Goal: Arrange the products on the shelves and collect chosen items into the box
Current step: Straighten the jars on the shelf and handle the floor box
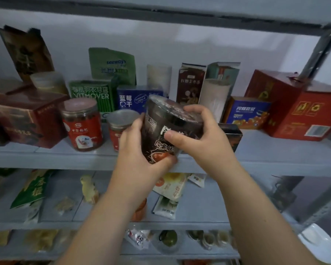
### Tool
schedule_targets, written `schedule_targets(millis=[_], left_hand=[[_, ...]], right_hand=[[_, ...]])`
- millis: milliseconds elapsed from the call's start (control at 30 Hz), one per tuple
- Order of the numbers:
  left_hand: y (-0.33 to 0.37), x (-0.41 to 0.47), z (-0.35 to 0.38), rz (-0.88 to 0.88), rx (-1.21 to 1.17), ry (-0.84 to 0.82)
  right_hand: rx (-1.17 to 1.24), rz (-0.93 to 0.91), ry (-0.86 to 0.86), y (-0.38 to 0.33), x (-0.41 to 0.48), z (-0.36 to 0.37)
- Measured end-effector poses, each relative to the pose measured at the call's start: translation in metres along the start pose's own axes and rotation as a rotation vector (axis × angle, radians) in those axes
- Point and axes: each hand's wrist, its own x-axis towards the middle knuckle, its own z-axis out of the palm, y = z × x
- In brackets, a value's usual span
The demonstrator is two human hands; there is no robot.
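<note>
Head view: a dark cup (170, 129) is held in both hands in front of the upper shelf (275, 165), tilted so that its lid end leans toward the shelf and its base is seen against the front lip. The lower body of the cup is wrapped by the left hand (139, 150), with the thumb curled under the base. The upper side is gripped by the right hand (204, 138), fingers hooked over the lid rim and thumb pressed on the printed front. Just left of the cup, a small jar (120, 123) and a red-labelled jar (82, 125) are set near the lip, and a blue box (132, 98) is seen behind it. A small dark box (234, 134) is partly hidden behind the right hand. Bare shelf board is seen between that box and the red carton (304, 115) at the right post. Flat packets are scattered on the lower shelf (208, 203) below the wrists.
</note>
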Motion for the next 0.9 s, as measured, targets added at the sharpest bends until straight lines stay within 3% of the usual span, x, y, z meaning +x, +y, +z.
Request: schedule_targets(millis=[233, 333, 500, 633, 800, 900], left_hand=[[0.015, 0.047, 0.03, 0.149, 0.193, -0.059], [0.007, 0.054, 0.037, 0.184, 0.335, -0.078], [-0.012, 0.062, 0.065, 0.207, 0.632, -0.328], [-0.024, 0.067, 0.071, 0.274, 0.746, -0.315], [-0.025, 0.074, 0.068, 0.331, 0.773, -0.287], [-0.029, 0.08, 0.067, 0.352, 0.725, -0.305]], right_hand=[[-0.079, -0.095, 0.042, -0.011, 0.045, -0.044], [-0.232, -0.153, 0.105, -0.006, 0.072, -0.051], [-0.343, -0.174, 0.142, 0.008, 0.112, -0.053], [-0.511, -0.151, 0.121, 0.024, 0.138, -0.04], [-0.971, -0.14, -0.127, 0.05, 0.16, -0.02], [-1.048, -0.129, -0.172, 0.059, 0.167, -0.019]])
